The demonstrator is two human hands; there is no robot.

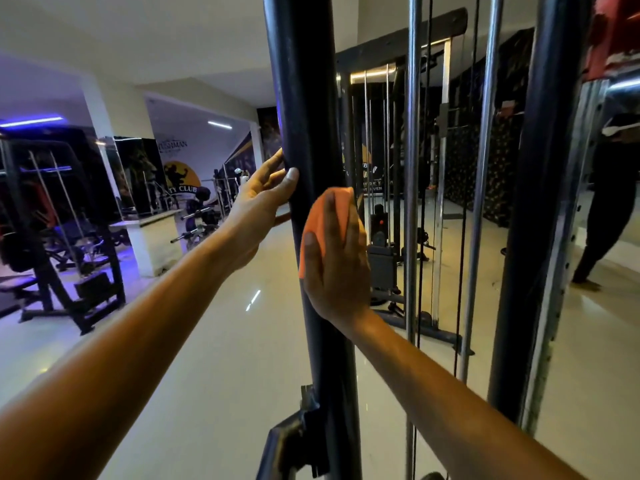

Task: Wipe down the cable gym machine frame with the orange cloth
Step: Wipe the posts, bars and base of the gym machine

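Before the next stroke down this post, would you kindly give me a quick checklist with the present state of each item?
1. Cloth flat against the post: ok, the right hand presses it there.
2. Left hand steadying the post: ok, its fingers curl round it above the cloth.
3. Path below the cloth: not ok, a bracket sticks out low on the post.
4. Cables away from both hands: ok, they hang to the right.
5. Post already clean above: cannot tell in this light.
6. Cloth clean enough: cannot tell, the hand covers most of it.
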